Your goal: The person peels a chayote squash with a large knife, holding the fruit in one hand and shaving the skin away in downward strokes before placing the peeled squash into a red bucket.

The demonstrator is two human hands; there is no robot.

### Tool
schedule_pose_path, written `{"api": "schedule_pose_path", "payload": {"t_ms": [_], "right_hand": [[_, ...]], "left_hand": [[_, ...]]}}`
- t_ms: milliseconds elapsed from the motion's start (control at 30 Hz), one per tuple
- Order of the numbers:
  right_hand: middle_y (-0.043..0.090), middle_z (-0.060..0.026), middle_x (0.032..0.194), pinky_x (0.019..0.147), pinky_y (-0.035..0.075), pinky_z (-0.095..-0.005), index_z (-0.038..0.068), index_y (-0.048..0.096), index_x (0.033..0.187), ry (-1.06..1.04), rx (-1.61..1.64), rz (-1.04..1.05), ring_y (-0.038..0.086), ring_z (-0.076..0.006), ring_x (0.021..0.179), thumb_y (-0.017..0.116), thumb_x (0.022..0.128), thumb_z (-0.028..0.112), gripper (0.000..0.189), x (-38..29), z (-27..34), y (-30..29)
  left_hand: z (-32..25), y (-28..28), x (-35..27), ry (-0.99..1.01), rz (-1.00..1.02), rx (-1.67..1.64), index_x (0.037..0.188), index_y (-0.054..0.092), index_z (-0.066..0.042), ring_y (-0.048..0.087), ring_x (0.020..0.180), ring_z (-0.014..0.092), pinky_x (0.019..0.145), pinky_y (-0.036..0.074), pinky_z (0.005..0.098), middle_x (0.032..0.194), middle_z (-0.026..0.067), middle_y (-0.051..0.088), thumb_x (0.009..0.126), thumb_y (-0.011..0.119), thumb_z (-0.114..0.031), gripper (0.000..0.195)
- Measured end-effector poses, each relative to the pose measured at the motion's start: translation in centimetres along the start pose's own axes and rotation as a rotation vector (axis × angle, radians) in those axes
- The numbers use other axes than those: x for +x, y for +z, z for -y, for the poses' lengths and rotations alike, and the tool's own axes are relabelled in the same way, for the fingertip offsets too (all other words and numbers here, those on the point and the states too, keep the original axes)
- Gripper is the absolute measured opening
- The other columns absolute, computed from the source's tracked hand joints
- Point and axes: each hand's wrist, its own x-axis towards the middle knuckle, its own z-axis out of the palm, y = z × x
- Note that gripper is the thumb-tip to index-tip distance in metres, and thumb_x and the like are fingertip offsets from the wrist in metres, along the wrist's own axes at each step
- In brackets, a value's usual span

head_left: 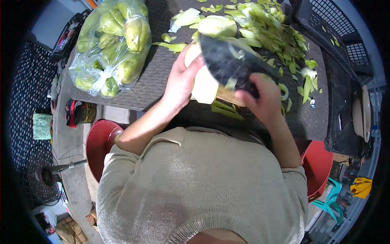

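My right hand [263, 99] grips a broad, dark-bladed cleaver [230, 61], whose blade is slightly blurred. Its edge side is against or very near a pale, peeled chayote [204, 87], and I cannot tell whether it touches. Around the left side of that chayote curl the fingers and thumb of my left hand [181, 77]. A wooden cutting board [229, 95] shows below the blade, mostly hidden by the blade and my right hand. Just beyond the cleaver lies another pale peeled chayote [218, 26].
A knotted clear plastic bag of whole green chayotes [112, 45] stands on the dark woven-textured table [128, 99], left. Green peelings [274, 39] are heaped at the back right, near a black plastic crate [332, 33]. Red chairs [102, 146] flank me.
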Motion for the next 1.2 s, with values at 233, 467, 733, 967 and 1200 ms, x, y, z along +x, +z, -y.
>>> {"api": "schedule_pose_path", "payload": {"t_ms": [233,467,733,967,1200], "right_hand": [[0.057,-0.0105,0.072,0.055,0.042,-0.0329,0.002,0.056,0.083,-0.085,-0.003,0.064,0.055,-0.0269,0.061,0.078,0.065,0.039,0.047,-1.1,0.3,-2.7],[0.055,-0.0105,0.065,0.052,0.042,-0.0345,0.004,0.054,0.076,-0.222,-0.036,0.057,0.056,-0.0279,0.057,0.076,0.064,0.046,0.049,-1.3,1.4,-1.4],[0.045,-0.0079,0.062,0.053,0.038,-0.0296,-0.001,0.052,0.078,0.152,0.147,0.112,0.044,-0.0198,0.055,0.072,0.07,0.034,0.041,-1.1,-2.2,-2.1],[0.048,-0.0091,0.058,0.048,0.04,-0.0362,0.006,0.051,0.068,-0.196,0.055,0.156,0.053,-0.0282,0.053,0.077,0.058,0.051,0.053,-0.4,1.4,-2.3],[0.052,-0.0134,0.06,0.05,0.041,-0.0367,0.002,0.055,0.069,0.267,0.057,0.129,0.055,-0.0307,0.056,0.071,0.073,0.044,0.045,0.5,-2.9,-1.4]], "left_hand": [[0.1,0.0,-0.3,0.015,0.076,0.049,0.129,0.042,-0.002,0.053,0.102,0.011,0.089,0.043,0.0265,0.112,0.0055,0.057,0.087,0.059,-0.014,0.046],[-0.4,0.5,-0.4,-0.054,0.098,0.166,0.127,0.042,-0.001,0.054,0.098,0.011,0.085,0.045,0.025,0.109,0.0039,0.056,0.086,0.062,-0.017,0.049],[-0.3,-0.5,-0.8,-0.085,0.142,0.091,0.123,0.046,-0.002,0.056,0.096,0.01,0.082,0.045,0.0246,0.106,0.0038,0.058,0.089,0.056,-0.018,0.038],[1.0,-1.0,-0.3,-0.049,0.179,0.091,0.125,0.044,-0.001,0.053,0.106,0.013,0.091,0.043,0.0292,0.114,0.0067,0.056,0.085,0.057,-0.009,0.042],[0.5,-2.0,-1.8,-0.115,0.363,0.238,0.122,0.045,-0.001,0.056,0.098,0.012,0.085,0.046,0.0276,0.106,0.0046,0.058,0.083,0.064,-0.011,0.045]]}}
